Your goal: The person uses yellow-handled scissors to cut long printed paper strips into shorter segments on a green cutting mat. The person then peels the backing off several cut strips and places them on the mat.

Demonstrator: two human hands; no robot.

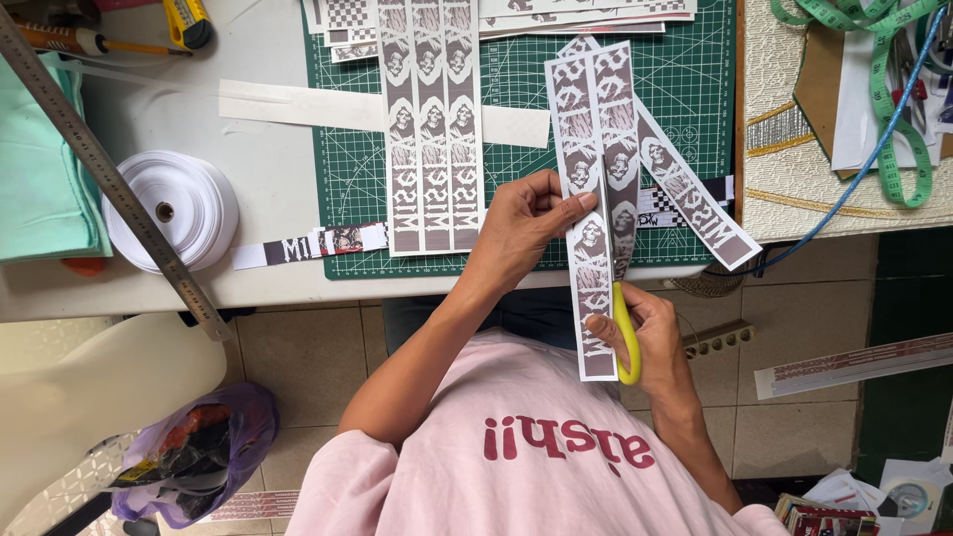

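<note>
Yellow-handled scissors [619, 298] slice lengthwise through a printed paper strip [596, 199] held over the near edge of a green cutting mat [516, 169], seen from above the person's head. The right hand [645, 342], below the mat's edge, is closed through the scissor handles, with the blades running up the strip's middle. The left hand [521, 223] pinches the strip's left side between thumb and fingers, just over the mat's lower border. On the mat to the left of that hand lies a wider sheet of three uncut strips [432, 119]; another single strip [695, 203] slants off toward the mat's right corner. Left of the mat, on the white table [268, 169], sits a roll of white tape [169, 210] with a steel ruler [109, 179] laid diagonally across it. Right of the mat, a green tape measure [884, 109] curls over a woven placemat.
</note>
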